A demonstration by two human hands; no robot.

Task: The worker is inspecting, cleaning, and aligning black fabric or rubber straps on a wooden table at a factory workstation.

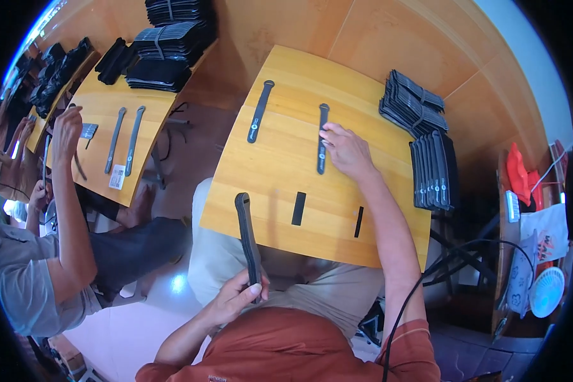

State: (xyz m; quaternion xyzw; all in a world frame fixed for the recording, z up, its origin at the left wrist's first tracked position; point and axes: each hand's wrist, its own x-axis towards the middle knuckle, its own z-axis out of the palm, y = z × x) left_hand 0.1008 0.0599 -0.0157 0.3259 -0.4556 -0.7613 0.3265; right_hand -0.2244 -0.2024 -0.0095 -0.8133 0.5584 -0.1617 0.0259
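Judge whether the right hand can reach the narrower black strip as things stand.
Likely yes: the right hand is at a gray strap, and nothing visibly covers the narrower black strip or blocks the tabletop between hand and strip.

Near table (270, 181): two flat grey straps (261, 111), at ten-thirty and twelve o'clock; two short black strips (297, 209), at seven and five; at least two strap stacks (433, 170), at two and three. Left hand (237, 297), seven: one strap bundle (247, 235). Neighbouring table (99, 103), nine-thirty: two more grey straps (134, 141), one white card (116, 177).
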